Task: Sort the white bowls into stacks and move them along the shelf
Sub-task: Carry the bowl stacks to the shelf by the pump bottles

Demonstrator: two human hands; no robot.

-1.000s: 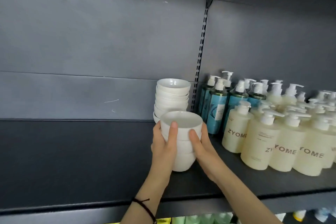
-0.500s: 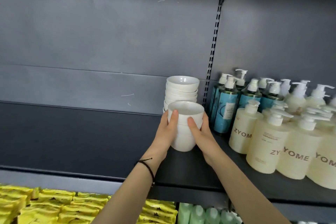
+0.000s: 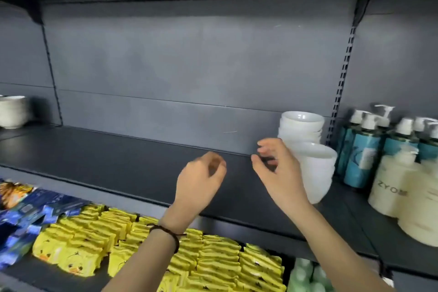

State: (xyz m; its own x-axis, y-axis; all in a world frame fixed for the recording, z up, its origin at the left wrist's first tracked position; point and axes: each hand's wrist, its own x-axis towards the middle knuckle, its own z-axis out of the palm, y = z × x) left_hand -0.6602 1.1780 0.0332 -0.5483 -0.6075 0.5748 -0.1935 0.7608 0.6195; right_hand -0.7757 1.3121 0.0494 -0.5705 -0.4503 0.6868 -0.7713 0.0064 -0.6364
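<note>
Two stacks of white bowls stand at the right end of the dark shelf (image 3: 132, 161). The front stack (image 3: 316, 170) sits close to the shelf edge, and the taller back stack (image 3: 302, 125) is against the rear wall. My right hand (image 3: 277, 168) hovers just left of the front stack, fingers apart and holding nothing. My left hand (image 3: 201, 178) is further left above the shelf, loosely curled and empty, with a dark cord on the wrist. Another stack of white bowls (image 3: 11, 111) stands far left, past the shelf upright.
Pump bottles, teal (image 3: 362, 152) and cream (image 3: 393, 187), crowd the shelf right of the bowls. Yellow packets (image 3: 208, 253) and blue packets (image 3: 28, 211) fill the shelf below, with green bottles (image 3: 308, 275) at lower right. A slotted upright (image 3: 341, 83) rises behind the bowls.
Both hands have let go of the front bowl stack and pulled back to the left. The view has swung left and down, showing the far-left bowls and the lower shelf.
</note>
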